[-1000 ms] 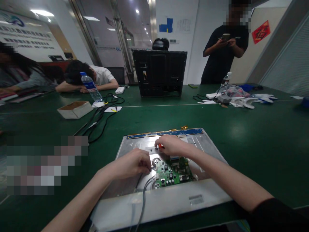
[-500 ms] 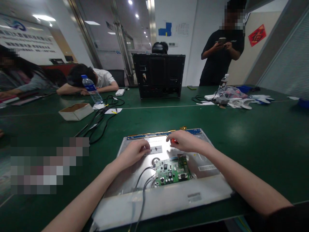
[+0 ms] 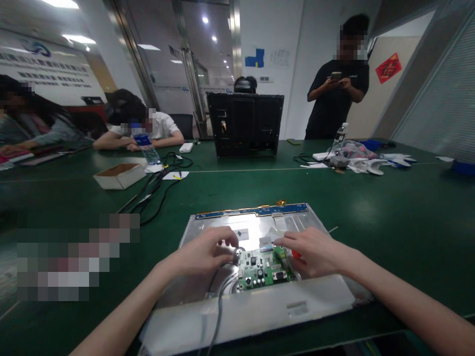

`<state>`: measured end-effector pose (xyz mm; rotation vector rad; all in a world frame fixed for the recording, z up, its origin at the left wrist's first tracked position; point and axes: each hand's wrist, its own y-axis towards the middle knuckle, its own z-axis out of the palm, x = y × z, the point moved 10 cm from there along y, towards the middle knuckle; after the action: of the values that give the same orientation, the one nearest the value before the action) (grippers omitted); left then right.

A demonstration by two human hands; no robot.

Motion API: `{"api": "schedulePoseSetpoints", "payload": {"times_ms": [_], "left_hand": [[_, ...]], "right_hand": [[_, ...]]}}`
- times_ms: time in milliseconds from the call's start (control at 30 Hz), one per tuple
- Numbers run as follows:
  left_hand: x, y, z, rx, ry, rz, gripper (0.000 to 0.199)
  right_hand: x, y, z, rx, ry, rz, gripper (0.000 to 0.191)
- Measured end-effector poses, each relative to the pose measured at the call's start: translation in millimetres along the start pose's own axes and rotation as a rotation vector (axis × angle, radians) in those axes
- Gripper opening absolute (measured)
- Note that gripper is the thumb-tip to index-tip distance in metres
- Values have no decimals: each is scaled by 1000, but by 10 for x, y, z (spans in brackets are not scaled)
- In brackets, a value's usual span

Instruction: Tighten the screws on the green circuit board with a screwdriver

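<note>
A flat display panel (image 3: 193,237) lies back side up on the table, a green circuit board (image 3: 260,269) on its lower middle. My left hand (image 3: 213,249) is over the panel by the board's upper left corner. Its fingers are curved, with a gap to the thumb and nothing visible between. My right hand (image 3: 315,249) is at the board's upper right, fingertips close to the flat ribbon cable (image 3: 266,242). A small red object (image 3: 296,253) shows under its curled fingers; most of it is hidden. Grey cables (image 3: 220,301) run from the board's left side.
Beyond the panel stands a black monitor-like housing (image 3: 245,123). To the left are a white box (image 3: 120,176), a bottle (image 3: 148,148) and black cables (image 3: 159,190). Gloves and plastic bags (image 3: 356,153) lie at far right. Several people are around the table.
My right hand has moved from the panel's upper middle down and right to the board, keeping the red object. My left hand has shifted slightly down and right. The ribbon cable is now uncovered.
</note>
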<state>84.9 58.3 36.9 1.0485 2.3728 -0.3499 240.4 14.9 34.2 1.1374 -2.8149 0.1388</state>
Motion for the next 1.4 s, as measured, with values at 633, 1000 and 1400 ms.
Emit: {"api": "schedulePoseSetpoints", "payload": {"times_ms": [633, 1000, 1400], "left_hand": [[14, 0, 235, 72, 204, 57, 35], [-272, -86, 349, 0, 546, 230, 38], [-29, 7, 163, -118, 91, 209, 21]], "right_hand": [[100, -101, 198, -12, -197, -116, 53], [164, -144, 289, -124, -348, -279, 38], [-152, -5, -122, -451, 255, 115, 17]]}}
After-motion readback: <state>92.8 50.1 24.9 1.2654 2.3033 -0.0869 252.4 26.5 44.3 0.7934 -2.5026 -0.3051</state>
